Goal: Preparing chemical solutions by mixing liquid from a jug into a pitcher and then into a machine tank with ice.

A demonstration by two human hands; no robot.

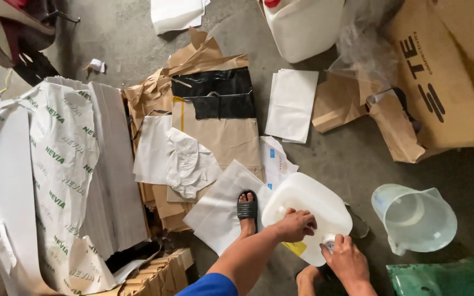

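Concrete floor (352, 164) strewn with paper sheets and torn cardboard lies under a white plastic jerrycan (308, 211). On its top rests the left hand (296, 225), fingers curled, while the right hand (345, 260) pinches its small cap (329, 241). Just right of that hand stands a clear measuring jug (415, 218).

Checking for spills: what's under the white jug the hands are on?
Under the white jug show bare concrete floor and a white paper sheet at its left edge. Whatever lies directly beneath is covered.
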